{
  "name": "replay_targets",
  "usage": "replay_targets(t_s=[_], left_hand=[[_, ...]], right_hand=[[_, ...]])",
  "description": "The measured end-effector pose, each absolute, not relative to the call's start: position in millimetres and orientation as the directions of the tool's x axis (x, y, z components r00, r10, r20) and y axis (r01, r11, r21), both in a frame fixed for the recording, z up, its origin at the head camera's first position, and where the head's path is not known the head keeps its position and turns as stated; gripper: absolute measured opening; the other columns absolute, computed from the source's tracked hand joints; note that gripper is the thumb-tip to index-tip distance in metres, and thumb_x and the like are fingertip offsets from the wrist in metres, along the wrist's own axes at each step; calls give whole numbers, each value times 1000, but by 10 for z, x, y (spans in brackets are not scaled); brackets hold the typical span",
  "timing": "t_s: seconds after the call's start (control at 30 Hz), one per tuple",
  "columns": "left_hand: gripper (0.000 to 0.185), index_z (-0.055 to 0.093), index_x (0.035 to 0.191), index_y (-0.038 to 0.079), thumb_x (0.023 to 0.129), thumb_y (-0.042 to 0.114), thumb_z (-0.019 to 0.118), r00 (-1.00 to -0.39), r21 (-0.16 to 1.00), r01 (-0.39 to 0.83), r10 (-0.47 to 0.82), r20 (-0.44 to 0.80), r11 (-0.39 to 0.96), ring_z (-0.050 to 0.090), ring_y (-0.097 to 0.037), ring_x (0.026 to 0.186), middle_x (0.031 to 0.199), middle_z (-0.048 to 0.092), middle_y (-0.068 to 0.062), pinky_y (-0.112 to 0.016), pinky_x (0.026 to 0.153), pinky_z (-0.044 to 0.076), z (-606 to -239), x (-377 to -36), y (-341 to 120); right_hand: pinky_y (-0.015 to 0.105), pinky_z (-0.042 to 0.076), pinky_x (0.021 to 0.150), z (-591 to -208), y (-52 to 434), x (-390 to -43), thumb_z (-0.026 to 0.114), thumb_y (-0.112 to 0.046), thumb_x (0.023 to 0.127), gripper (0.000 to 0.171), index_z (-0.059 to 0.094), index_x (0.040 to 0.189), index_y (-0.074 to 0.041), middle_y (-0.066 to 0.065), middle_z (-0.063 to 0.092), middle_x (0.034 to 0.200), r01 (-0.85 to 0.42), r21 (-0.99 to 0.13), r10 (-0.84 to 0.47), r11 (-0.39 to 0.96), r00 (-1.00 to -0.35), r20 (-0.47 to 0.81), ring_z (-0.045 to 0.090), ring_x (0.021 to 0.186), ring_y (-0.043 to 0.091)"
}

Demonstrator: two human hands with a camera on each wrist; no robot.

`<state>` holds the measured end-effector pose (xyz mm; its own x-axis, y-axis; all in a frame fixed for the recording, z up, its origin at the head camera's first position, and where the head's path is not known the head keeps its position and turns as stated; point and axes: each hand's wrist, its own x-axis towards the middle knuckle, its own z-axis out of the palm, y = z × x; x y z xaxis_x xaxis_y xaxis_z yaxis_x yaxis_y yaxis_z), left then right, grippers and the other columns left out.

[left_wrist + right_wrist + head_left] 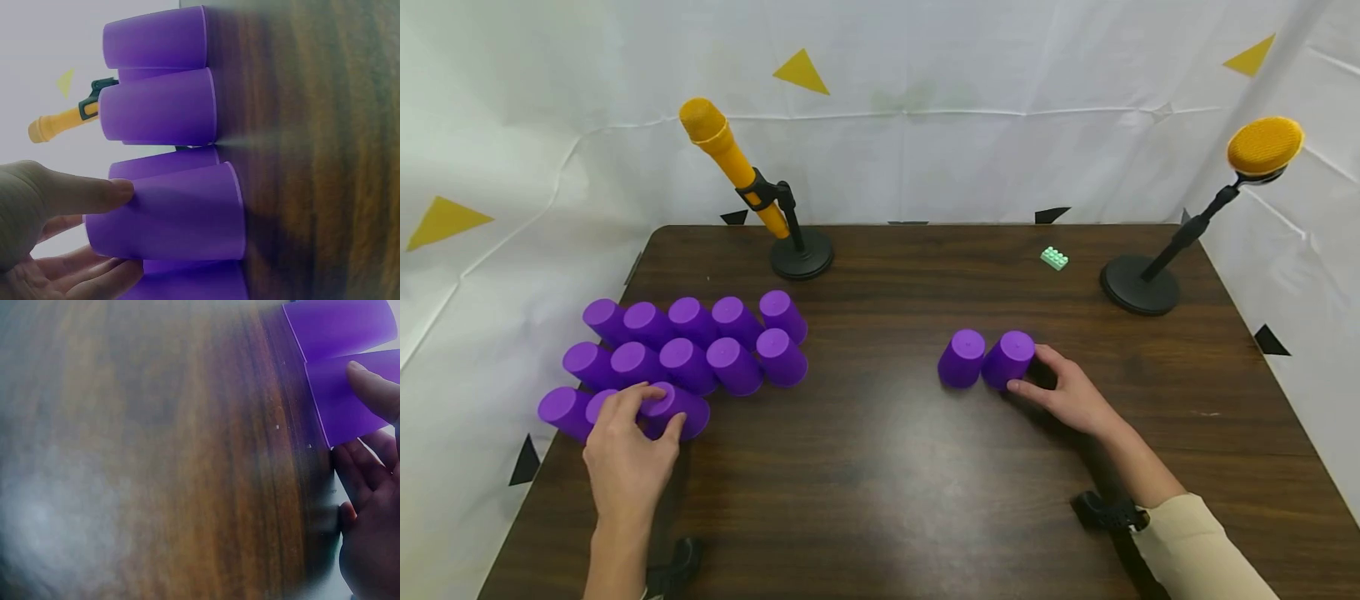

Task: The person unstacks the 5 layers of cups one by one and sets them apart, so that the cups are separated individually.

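Observation:
Several purple cups stand upside down in three rows at the left of the table. My left hand point(631, 454) holds the purple cup point(690, 414) at the right end of the front row; in the left wrist view the thumb point(94, 195) lies on one side of that cup point(181, 219) and the fingers on the other. Towards the right, two more upside-down cups stand side by side. My right hand point(1075, 398) grips the right one point(1009, 358), thumb in front and fingers behind, partly hidden. The left one point(962, 360) stands against it, untouched.
A yellow microphone point(724, 150) on a black stand is at the back left. Another yellow microphone point(1265, 147) leans on its stand at the back right. A small mint-green toy brick point(1054, 258) lies near the back edge of the brown table point(865, 500).

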<state>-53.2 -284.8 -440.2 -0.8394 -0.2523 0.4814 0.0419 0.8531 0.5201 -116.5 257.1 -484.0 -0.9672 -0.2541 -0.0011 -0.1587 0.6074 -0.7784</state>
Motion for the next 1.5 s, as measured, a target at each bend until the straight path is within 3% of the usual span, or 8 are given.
replay_targets(t_s=[0.27, 0.37, 0.5, 0.63, 0.83, 0.97, 1.2, 1.5], left_hand=[[35, 69, 103, 1, 71, 3, 84, -803, 440, 106, -184, 567, 891, 61, -39, 104, 118, 64, -19, -53, 80, 50, -4128, -484, -2706], [33, 69, 105, 1, 75, 5, 81, -781, 414, 191, -117, 613, 890, 61, -39, 106, 119, 64, -19, -53, 84, 49, -3971, -501, -2530], [32, 70, 107, 3, 77, 6, 81, -762, 434, 377, 8, 647, 818, 62, -33, 107, 119, 65, -14, -43, 90, 49, -3895, -597, -2162], [35, 69, 113, 8, 79, 12, 80, -798, 486, 527, 208, 566, 698, 59, -24, 115, 124, 63, -8, -35, 98, 45, -3996, -700, -1693], [53, 59, 129, 13, 81, 15, 81, -808, 601, 589, 410, 423, 541, 54, -16, 121, 132, 56, -2, -37, 97, 47, -4289, -903, -981], [62, 54, 135, 13, 80, 15, 82, -796, 641, 601, 437, 420, 478, 50, -14, 125, 135, 53, -2, -36, 98, 47, -4473, -1068, -578], [65, 49, 137, 15, 81, 19, 81, -782, 631, 618, 454, 428, 469, 44, -23, 130, 140, 45, -13, -43, 102, 43, -4663, -1294, -67], [48, 58, 122, 17, 81, 12, 81, -809, 666, 583, 406, 424, 466, 55, -13, 112, 122, 52, -2, -33, 95, 47, -4703, -1404, 113]], right_hand=[[60, 31, 105, -4829, 2576, -1173, 73, -28, 90, 57, 51, 137, -4, 17, 57, 129, -173, -775, -254, 608, -967, 16, 47, 127, 37], [60, 31, 106, -4822, 2579, -1170, 73, -28, 90, 57, 51, 137, -4, 16, 57, 129, -168, -778, -255, 605, -967, 10, 46, 127, 36], [60, 29, 107, -4823, 2581, -1161, 73, -26, 90, 57, 51, 137, -4, 16, 57, 130, -163, -786, -257, 596, -966, 5, 46, 129, 36], [60, 28, 108, -4820, 2576, -1161, 73, -25, 90, 56, 51, 137, -4, 16, 57, 130, -168, -789, -264, 591, -964, 8, 45, 129, 36], [60, 28, 108, -4820, 2583, -1159, 73, -27, 90, 57, 51, 138, -4, 17, 56, 131, -161, -785, -261, 598, -965, -2, 44, 130, 36], [60, 28, 108, -4813, 2580, -1152, 73, -27, 90, 58, 50, 138, -4, 17, 56, 131, -155, -786, -257, 598, -966, -6, 44, 130, 36], [62, 27, 108, -4825, 2594, -1166, 72, -29, 91, 59, 49, 140, -5, 18, 55, 133, -138, -784, -252, 605, -967, -24, 44, 131, 37], [62, 26, 109, -4811, 2599, -1174, 72, -26, 91, 59, 48, 141, -4, 18, 54, 135, -141, -797, -271, 587, -962, -29, 43, 132, 38]])
